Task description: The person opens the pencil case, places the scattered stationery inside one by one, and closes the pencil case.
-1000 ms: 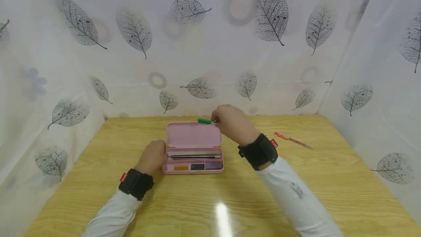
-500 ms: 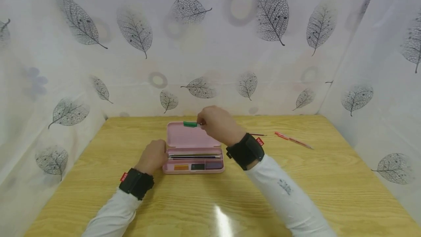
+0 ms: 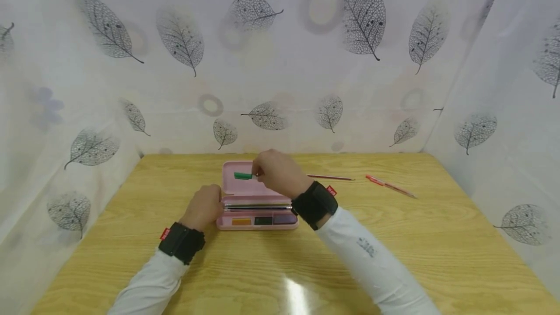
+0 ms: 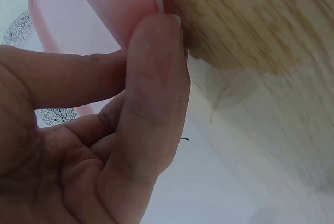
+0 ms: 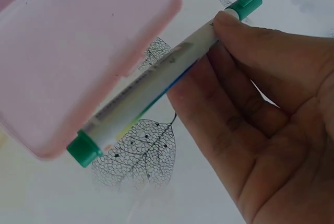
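A pink pencil case (image 3: 220, 226) lies with its lid (image 3: 236, 187) raised, near the table's middle. My left hand (image 3: 202, 208) pinches the left end of its lower tray between thumb and fingers, as the left wrist view shows. Above the case, my right hand (image 3: 280, 173) holds a marker (image 5: 151, 91) with a white barrel and green ends. Its green cap (image 3: 242, 176) points left in front of the lid. Pencils (image 3: 258, 207) lie in the tray's rear compartment. The front part holds an orange block (image 3: 241, 221), a dark block (image 3: 263, 220) and a purple block (image 3: 284, 219).
To the right of the case lie a dark red pencil (image 3: 332, 177), partly hidden by my right hand, and an orange-red pen (image 3: 391, 186). Leaf-printed curtains (image 3: 280, 72) enclose the wooden table (image 3: 245, 276) at the back and sides.
My right hand has moved left and slightly down with the marker, from the lid's right edge to in front of the lid. The dark red pencil has come into view. My left hand stays put.
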Motion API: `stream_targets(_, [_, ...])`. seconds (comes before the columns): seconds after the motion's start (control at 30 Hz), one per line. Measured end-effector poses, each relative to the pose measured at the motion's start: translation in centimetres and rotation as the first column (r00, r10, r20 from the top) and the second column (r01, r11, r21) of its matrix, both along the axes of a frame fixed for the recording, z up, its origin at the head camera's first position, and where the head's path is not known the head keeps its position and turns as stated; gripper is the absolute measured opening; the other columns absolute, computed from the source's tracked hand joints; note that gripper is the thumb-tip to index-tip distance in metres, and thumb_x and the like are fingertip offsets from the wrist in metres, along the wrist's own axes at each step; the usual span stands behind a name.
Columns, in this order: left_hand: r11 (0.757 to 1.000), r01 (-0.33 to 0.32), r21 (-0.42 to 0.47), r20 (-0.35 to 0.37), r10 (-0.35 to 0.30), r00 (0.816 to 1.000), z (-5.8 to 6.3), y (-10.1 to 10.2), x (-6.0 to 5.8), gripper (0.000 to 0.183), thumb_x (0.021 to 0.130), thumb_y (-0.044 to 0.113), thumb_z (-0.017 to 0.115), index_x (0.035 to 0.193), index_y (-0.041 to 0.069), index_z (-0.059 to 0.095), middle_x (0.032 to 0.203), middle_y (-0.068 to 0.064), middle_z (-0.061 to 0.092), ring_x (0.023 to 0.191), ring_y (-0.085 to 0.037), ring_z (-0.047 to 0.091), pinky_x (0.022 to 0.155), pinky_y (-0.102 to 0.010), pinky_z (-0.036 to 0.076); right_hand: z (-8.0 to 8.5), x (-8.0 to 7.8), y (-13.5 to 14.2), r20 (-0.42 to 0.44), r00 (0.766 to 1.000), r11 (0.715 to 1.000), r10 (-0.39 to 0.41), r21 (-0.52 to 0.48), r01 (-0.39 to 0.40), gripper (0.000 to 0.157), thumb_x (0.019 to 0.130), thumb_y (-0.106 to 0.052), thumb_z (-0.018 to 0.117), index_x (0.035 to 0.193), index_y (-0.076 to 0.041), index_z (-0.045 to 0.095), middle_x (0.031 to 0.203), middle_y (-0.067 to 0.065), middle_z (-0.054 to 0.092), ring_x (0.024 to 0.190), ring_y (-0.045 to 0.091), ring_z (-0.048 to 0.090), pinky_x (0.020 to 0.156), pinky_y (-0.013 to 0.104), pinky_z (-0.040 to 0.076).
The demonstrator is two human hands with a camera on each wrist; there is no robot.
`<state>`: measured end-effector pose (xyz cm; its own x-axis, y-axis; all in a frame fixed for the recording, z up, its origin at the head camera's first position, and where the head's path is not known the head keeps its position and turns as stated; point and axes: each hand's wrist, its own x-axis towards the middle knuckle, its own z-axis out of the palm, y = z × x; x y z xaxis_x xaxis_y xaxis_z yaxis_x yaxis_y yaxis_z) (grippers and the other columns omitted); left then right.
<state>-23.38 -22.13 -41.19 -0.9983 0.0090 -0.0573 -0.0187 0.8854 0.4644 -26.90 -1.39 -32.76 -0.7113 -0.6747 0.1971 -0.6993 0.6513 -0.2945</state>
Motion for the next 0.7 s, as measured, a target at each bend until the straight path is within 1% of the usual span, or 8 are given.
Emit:
stream_targets(0.1, [1.0, 0.003, -0.005, 0.0, -0.003, 1.0, -0.1, 0.0, 0.0, 0.006, 0.086, 0.0, 0.062, 0.085, -0.006, 0.064, 0.07, -0.012, 0.061, 0.055, -0.02, 0.055, 0.047, -0.031, 0.043, -0.6, -0.2, -0.2, 0.021, 1.0, 1.0, 0.001, 0.012, -0.002, 0.011, 0.085, -0.006, 0.072, 0.095, -0.008, 0.077, 0.091, 0.004, 0.073, 0.082, 0.015, 0.064, 0.076, 0.033, 0.058])
stream_targets(0.23, [1.0, 0.004, 0.001, 0.006, -0.004, 1.0, -0.1, -0.1, -0.1, 0.006, 0.086, 0.0, 0.062, 0.086, -0.006, 0.064, 0.07, -0.012, 0.061, 0.055, -0.021, 0.055, 0.047, -0.031, 0.043, -1.5, -0.6, -0.5, 0.039, 0.999, 0.998, -0.017, 0.066, 0.014, 0.009, 0.085, -0.01, 0.073, 0.094, -0.012, 0.077, 0.089, 0.001, 0.073, 0.081, 0.014, 0.064, 0.073, 0.033, 0.058])
stream_targets(0.33, [1.0, 0.002, 0.008, 0.013, -0.002, 1.0, -0.2, -0.1, -0.2, 0.007, 0.086, 0.001, 0.062, 0.087, -0.006, 0.064, 0.071, -0.012, 0.061, 0.055, -0.02, 0.055, 0.047, -0.03, 0.043, -2.2, -0.8, -0.8, 0.051, 0.998, 0.996, -0.027, 0.092, 0.022, 0.009, 0.084, -0.01, 0.074, 0.093, -0.012, 0.077, 0.089, 0.0, 0.073, 0.08, 0.013, 0.064, 0.073, 0.032, 0.058])
stream_targets(0.4, [1.0, -0.002, 0.013, 0.021, 0.001, 1.0, -0.2, -0.1, -0.3, 0.007, 0.087, 0.001, 0.062, 0.088, -0.006, 0.064, 0.071, -0.013, 0.061, 0.056, -0.021, 0.055, 0.047, -0.03, 0.043, -2.6, -0.9, -1.0, 0.061, 0.998, 0.996, -0.024, 0.089, 0.019, 0.009, 0.083, -0.009, 0.075, 0.092, -0.011, 0.077, 0.089, 0.001, 0.074, 0.079, 0.013, 0.064, 0.074, 0.032, 0.058])
stream_targets(0.53, [1.0, -0.005, 0.015, 0.03, 0.005, 1.0, -0.3, -0.3, -0.4, 0.006, 0.086, 0.0, 0.061, 0.089, -0.006, 0.063, 0.073, -0.013, 0.06, 0.058, -0.022, 0.055, 0.048, -0.031, 0.043, -3.5, -1.1, -1.4, 0.047, 0.999, 0.997, -0.006, 0.071, 0.002, 0.009, 0.08, -0.006, 0.076, 0.088, -0.01, 0.077, 0.088, 0.003, 0.076, 0.078, 0.014, 0.066, 0.075, 0.031, 0.059])
stream_targets(0.7, [1.0, -0.001, 0.015, 0.026, 0.001, 1.0, -0.3, -0.4, -0.5, 0.005, 0.085, -0.001, 0.062, 0.087, -0.006, 0.063, 0.073, -0.013, 0.06, 0.059, -0.022, 0.055, 0.048, -0.031, 0.043, -4.3, -1.3, -1.9, 0.05, 0.999, 0.999, 0.005, 0.053, -0.007, 0.01, 0.078, -0.003, 0.076, 0.086, -0.009, 0.078, 0.086, 0.003, 0.076, 0.077, 0.013, 0.066, 0.075, 0.03, 0.058])
